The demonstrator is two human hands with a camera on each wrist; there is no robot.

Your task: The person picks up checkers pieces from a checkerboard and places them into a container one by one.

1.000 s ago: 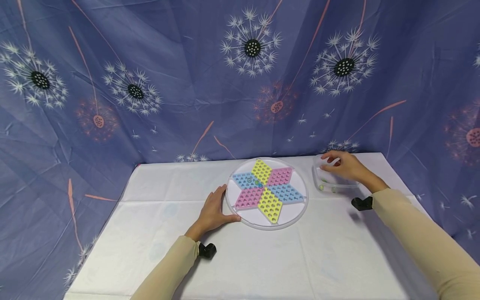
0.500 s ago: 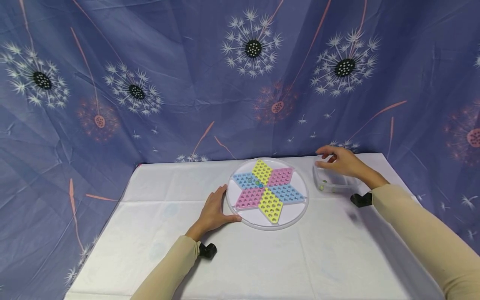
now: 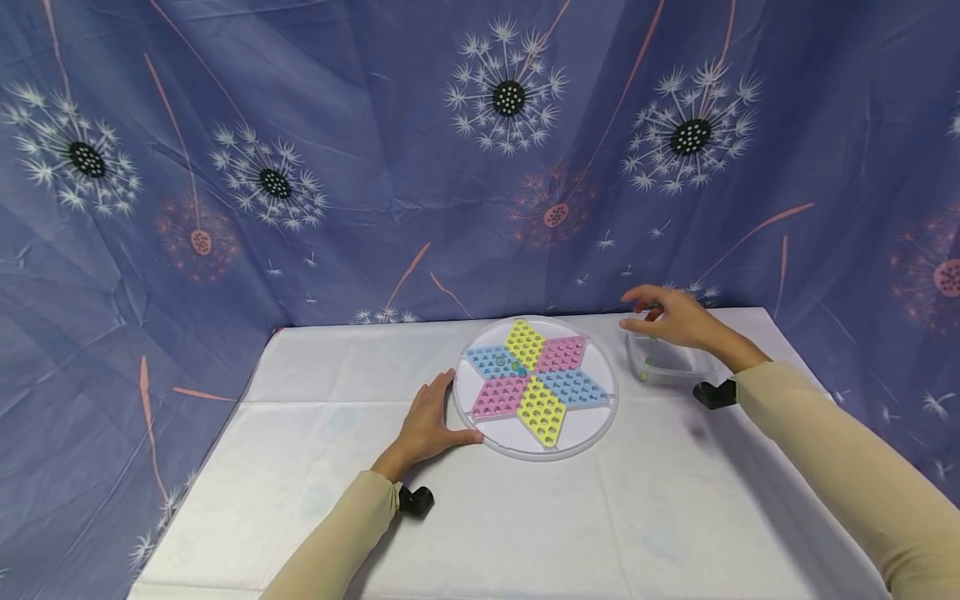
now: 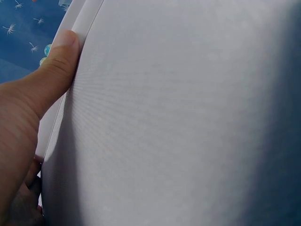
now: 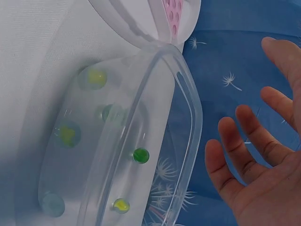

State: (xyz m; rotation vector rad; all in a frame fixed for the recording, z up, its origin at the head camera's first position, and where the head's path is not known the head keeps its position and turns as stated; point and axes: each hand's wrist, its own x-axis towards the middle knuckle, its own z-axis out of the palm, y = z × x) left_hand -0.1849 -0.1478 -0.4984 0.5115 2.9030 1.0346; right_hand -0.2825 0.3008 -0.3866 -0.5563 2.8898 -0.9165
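A round white Chinese checkers board (image 3: 480, 350) with a yellow, pink and blue star lies on the table. Several glass marbles (image 3: 515, 367) sit in a line from its blue left point to the centre. My left hand (image 3: 426, 423) rests against the board's left rim, thumb (image 4: 61, 59) and fingers spread and fairly straight. At the right, my right hand (image 3: 678, 319) is raised over the back of a clear plastic container (image 3: 671, 377). Its fingers are loosely bent, thumb and index apart, and no marble shows between them. Green and yellow marbles (image 5: 141, 155) lie in the container.
A white cloth covers the table (image 3: 540, 517). Close behind its back edge hangs a blue curtain (image 3: 360, 167) printed with dandelions. The container stands a short way right of the board.
My right hand has lifted from inside the container and shifted slightly back and left, its thumb and index finger spreading. The left hand and the board have stayed in place.
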